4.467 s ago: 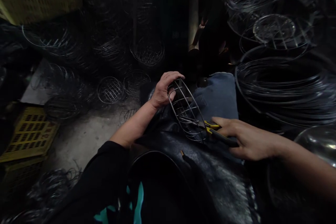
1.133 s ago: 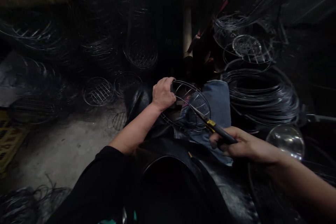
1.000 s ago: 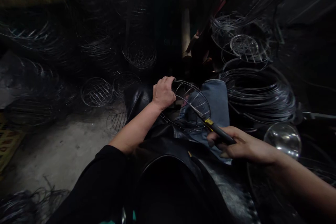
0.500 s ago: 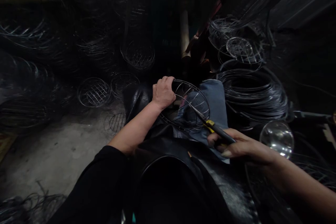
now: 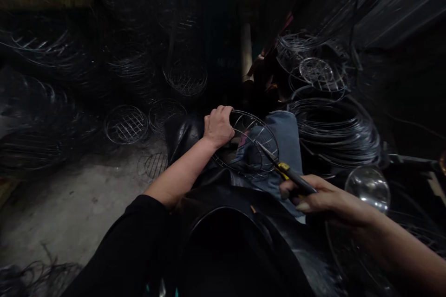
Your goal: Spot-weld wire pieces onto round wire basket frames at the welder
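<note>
My left hand (image 5: 218,126) is closed round the rim of a round wire basket frame (image 5: 251,148) that rests tilted on my lap, over a blue-jeaned knee (image 5: 285,139) and a black apron (image 5: 223,222). My right hand (image 5: 320,199) grips long-nose pliers (image 5: 287,174) with black and yellow handles. The pliers' tip reaches into the frame's wires near its middle.
Several finished wire baskets (image 5: 126,124) stand and lie on the concrete floor (image 5: 69,204) at left. Large coils of wire (image 5: 334,132) pile up at right, with a shiny round metal object (image 5: 367,186) beside my right wrist. A dark passage lies straight ahead.
Compared with 4.5 s ago the frame has been turned flatter on my lap and the pliers now point into it. In the last second the hands have barely moved.
</note>
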### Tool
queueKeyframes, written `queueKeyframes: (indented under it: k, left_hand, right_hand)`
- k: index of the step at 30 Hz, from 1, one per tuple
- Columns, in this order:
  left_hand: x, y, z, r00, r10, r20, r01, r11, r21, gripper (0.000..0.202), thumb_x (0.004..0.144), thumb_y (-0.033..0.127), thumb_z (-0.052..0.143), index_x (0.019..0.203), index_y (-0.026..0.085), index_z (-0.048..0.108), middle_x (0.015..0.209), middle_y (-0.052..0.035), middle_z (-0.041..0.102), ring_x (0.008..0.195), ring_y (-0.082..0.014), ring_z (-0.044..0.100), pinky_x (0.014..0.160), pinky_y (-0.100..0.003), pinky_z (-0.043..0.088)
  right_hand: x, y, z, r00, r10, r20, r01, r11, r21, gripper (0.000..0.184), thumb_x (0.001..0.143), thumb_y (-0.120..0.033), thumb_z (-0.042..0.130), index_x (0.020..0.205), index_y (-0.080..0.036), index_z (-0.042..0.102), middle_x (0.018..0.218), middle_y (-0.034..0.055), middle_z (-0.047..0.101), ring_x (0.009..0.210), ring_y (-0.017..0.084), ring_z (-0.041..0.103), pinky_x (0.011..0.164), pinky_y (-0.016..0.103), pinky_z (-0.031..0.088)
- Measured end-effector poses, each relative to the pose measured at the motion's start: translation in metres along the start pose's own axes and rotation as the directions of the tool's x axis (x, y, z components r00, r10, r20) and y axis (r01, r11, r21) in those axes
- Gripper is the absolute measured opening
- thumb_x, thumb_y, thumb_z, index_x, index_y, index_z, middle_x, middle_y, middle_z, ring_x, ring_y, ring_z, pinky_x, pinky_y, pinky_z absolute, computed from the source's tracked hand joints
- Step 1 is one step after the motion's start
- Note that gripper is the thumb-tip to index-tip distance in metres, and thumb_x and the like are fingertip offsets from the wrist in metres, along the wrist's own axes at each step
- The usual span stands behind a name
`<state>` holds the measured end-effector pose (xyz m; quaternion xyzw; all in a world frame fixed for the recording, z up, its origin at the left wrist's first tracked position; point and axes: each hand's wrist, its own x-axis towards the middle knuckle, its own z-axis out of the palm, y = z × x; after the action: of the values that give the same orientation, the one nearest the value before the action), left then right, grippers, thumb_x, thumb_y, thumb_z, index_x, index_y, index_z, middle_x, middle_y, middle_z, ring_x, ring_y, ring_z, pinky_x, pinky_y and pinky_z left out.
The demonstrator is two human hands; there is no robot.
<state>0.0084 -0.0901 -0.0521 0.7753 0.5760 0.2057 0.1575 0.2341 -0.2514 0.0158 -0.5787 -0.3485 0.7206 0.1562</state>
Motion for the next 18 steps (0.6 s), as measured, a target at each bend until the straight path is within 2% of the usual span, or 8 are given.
queueKeyframes:
  k: [6,10,14,18]
  left_hand:
    - [-0.001,0.001,-0.002,1.000,-0.008,0.009,0.008,1.000,-0.001,0.047,0.072,0.014,0.052,0.118,0.022,0.053,0.120,-0.0084,0.057,0.109,-0.0257,0.051,0.089,-0.040,0.043]
    - [-0.002,0.000,-0.003,1.000,-0.003,0.002,0.003,1.000,-0.015,0.049,0.070,0.012,0.052,0.118,0.022,0.053,0.120,-0.0087,0.057,0.110,-0.0257,0.051,0.090,-0.040,0.043]
    - [-0.002,0.000,-0.003,1.000,-0.010,0.007,0.010,1.000,-0.017,0.051,0.069,0.011,0.053,0.119,0.022,0.052,0.121,-0.0087,0.056,0.111,-0.0257,0.050,0.091,-0.041,0.043]
    - [-0.002,0.000,-0.004,1.000,-0.008,0.018,0.009,1.000,-0.012,0.052,0.068,0.012,0.054,0.119,0.022,0.052,0.121,-0.0088,0.056,0.110,-0.0259,0.051,0.090,-0.040,0.043]
  right_hand:
    - [0.003,-0.006,0.008,1.000,0.028,0.007,-0.028,0.999,0.019,0.033,0.054,-0.027,0.071,0.084,-0.015,0.067,0.057,-0.0039,0.043,0.048,0.007,0.030,0.046,0.023,0.021]
    - [0.003,-0.010,0.011,1.000,0.020,0.019,-0.020,1.000,0.022,0.031,0.054,-0.027,0.070,0.083,-0.015,0.067,0.055,-0.0054,0.039,0.046,0.006,0.027,0.046,0.023,0.018]
    - [0.003,-0.014,0.014,0.999,-0.043,0.014,0.044,0.996,-0.083,0.026,0.056,-0.024,0.064,0.080,-0.015,0.065,0.060,-0.0035,0.044,0.050,0.008,0.031,0.047,0.024,0.023]
    - [0.007,-0.013,0.023,0.980,-0.199,-0.016,0.181,0.920,-0.347,0.019,0.056,-0.020,0.054,0.073,-0.018,0.061,0.067,-0.0010,0.049,0.060,0.013,0.044,0.054,0.026,0.035]
